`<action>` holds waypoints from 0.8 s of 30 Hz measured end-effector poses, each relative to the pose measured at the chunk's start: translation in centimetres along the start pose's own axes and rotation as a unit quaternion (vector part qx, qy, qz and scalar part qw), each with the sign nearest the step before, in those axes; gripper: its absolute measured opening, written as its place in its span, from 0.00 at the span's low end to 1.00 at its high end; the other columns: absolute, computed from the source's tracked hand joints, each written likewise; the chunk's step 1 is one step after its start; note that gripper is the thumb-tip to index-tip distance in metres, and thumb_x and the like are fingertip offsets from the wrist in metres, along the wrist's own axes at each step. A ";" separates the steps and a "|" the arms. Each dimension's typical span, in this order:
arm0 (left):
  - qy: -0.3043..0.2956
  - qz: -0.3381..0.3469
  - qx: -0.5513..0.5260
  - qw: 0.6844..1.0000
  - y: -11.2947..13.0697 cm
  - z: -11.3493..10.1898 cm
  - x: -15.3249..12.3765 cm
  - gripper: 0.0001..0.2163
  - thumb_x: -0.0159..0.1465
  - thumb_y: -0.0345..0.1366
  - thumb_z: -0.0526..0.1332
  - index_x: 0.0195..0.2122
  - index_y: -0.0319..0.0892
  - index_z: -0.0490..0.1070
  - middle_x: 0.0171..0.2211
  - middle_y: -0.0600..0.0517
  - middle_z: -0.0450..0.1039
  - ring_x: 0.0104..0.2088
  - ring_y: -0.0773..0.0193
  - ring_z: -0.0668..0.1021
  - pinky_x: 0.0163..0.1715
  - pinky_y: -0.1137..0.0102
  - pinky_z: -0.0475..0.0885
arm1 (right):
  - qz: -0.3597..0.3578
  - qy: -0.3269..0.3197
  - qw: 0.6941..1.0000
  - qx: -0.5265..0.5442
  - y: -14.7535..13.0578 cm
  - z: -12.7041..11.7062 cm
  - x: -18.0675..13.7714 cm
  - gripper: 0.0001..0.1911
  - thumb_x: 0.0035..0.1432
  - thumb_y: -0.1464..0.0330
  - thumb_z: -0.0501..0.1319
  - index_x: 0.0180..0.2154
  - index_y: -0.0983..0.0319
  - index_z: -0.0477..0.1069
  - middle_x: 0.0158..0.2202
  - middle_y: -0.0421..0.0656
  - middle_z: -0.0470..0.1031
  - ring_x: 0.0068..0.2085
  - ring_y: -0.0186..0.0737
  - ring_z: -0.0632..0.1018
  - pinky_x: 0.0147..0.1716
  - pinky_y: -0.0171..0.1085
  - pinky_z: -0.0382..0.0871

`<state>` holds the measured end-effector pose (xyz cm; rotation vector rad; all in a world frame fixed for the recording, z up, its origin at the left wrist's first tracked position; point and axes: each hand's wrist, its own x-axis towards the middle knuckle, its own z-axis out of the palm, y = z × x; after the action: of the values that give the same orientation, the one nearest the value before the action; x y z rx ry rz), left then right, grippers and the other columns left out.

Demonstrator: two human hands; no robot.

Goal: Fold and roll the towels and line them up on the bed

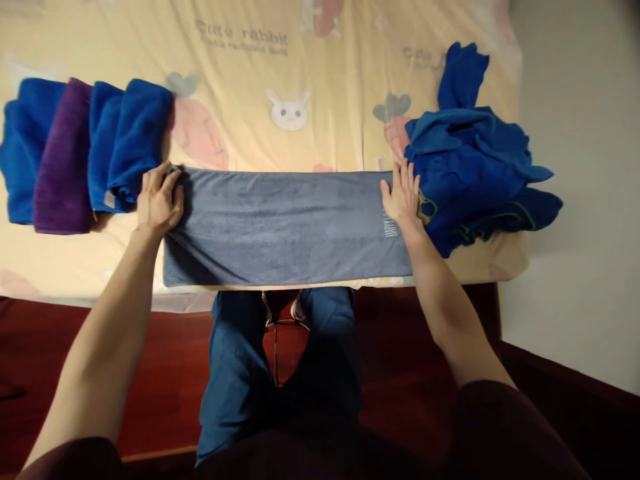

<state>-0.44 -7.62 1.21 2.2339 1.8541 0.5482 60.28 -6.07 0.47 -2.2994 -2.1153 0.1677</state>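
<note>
A grey-blue towel (280, 227) lies stretched out as a long strip along the near edge of the bed, with small white lettering near its right end. At its far left corner, my left hand (159, 200) has its fingers curled down and closed on the cloth. My right hand (403, 193) rests on the right end with its fingers extended, beside the lettering. Shallow creases run across the towel's left part.
Folded blue towels (143, 133) and a purple one (63, 160) sit in a row on the left. A crumpled heap of blue cloths (470, 167) lies on the right, near a pale wall (575, 200). Beneath is a yellow rabbit-print bedsheet (320, 73).
</note>
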 end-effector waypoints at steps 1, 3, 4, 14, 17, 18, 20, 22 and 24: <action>0.003 -0.001 0.003 1.000 -0.1 -0.1 -0.7 0.30 0.76 0.49 0.49 0.69 0.30 0.62 0.75 0.43 0.52 0.73 0.53 0.56 0.74 0.54 0.52 | -0.011 0.010 1.000 -0.003 -0.2 0.0 -1.7 0.36 0.74 0.57 0.42 0.77 0.65 0.42 0.79 0.50 0.38 0.78 0.55 0.43 0.74 0.63 0.45; -0.019 -0.014 0.005 1.000 -0.4 0.2 -1.8 0.33 0.76 0.52 0.47 0.72 0.28 0.57 0.77 0.41 0.46 0.76 0.53 0.50 0.75 0.53 0.48 | -0.033 0.015 0.999 0.002 0.0 0.7 -5.1 0.37 0.74 0.57 0.43 0.77 0.65 0.41 0.79 0.50 0.38 0.78 0.55 0.45 0.74 0.62 0.46; -0.039 -0.026 0.004 0.999 -0.7 0.5 -2.0 0.35 0.76 0.53 0.46 0.73 0.27 0.53 0.77 0.41 0.43 0.77 0.54 0.48 0.76 0.54 0.47 | -0.038 0.012 0.999 0.008 0.4 1.2 -6.5 0.36 0.74 0.57 0.43 0.77 0.64 0.42 0.79 0.51 0.40 0.78 0.54 0.47 0.74 0.62 0.47; -0.063 -0.079 -0.006 0.995 2.7 0.7 -4.8 0.36 0.74 0.56 0.41 0.76 0.36 0.51 0.77 0.43 0.45 0.77 0.49 0.46 0.75 0.48 0.44 | -0.011 0.021 0.999 0.029 3.8 2.5 -9.7 0.35 0.75 0.59 0.41 0.76 0.66 0.46 0.78 0.55 0.45 0.78 0.54 0.49 0.73 0.63 0.48; -0.074 -0.048 -0.007 0.996 4.8 0.8 -10.3 0.34 0.74 0.53 0.43 0.76 0.38 0.52 0.77 0.42 0.46 0.77 0.49 0.47 0.75 0.47 0.42 | -0.030 0.021 0.999 0.018 3.5 2.8 -13.7 0.36 0.74 0.59 0.43 0.76 0.67 0.45 0.77 0.55 0.46 0.77 0.56 0.50 0.73 0.64 0.48; -0.072 -0.050 -0.011 0.996 5.1 0.8 -11.8 0.33 0.74 0.52 0.43 0.76 0.39 0.52 0.77 0.42 0.46 0.77 0.49 0.47 0.75 0.47 0.42 | -0.031 0.015 0.999 0.017 3.6 2.9 -15.0 0.36 0.73 0.59 0.43 0.76 0.67 0.44 0.77 0.55 0.46 0.77 0.56 0.51 0.73 0.65 0.48; -0.058 -0.067 -0.022 0.996 5.4 0.6 -13.9 0.32 0.74 0.50 0.45 0.76 0.40 0.52 0.77 0.42 0.44 0.77 0.49 0.46 0.75 0.47 0.43 | -0.017 0.006 1.000 0.021 4.1 2.9 -16.6 0.37 0.73 0.59 0.44 0.76 0.67 0.44 0.77 0.55 0.46 0.77 0.56 0.51 0.73 0.64 0.48; -0.042 -0.092 -0.030 0.994 5.3 0.0 -15.1 0.32 0.73 0.49 0.48 0.75 0.40 0.53 0.77 0.41 0.45 0.77 0.48 0.47 0.74 0.46 0.46 | -0.002 -0.003 0.999 0.034 4.4 2.6 -17.2 0.37 0.72 0.59 0.43 0.76 0.65 0.44 0.78 0.54 0.46 0.77 0.54 0.50 0.74 0.63 0.48; -0.023 -0.125 -0.030 0.991 5.4 -0.6 -16.2 0.31 0.72 0.47 0.52 0.74 0.41 0.56 0.76 0.39 0.48 0.76 0.46 0.52 0.73 0.45 0.52 | 0.007 -0.013 0.999 0.046 4.6 2.2 -17.3 0.37 0.72 0.58 0.43 0.76 0.63 0.45 0.78 0.52 0.45 0.78 0.53 0.49 0.74 0.63 0.48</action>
<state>1.75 -24.51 1.17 1.9214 2.0246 0.4975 63.23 -23.81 -0.86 -2.2723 -2.0574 0.2919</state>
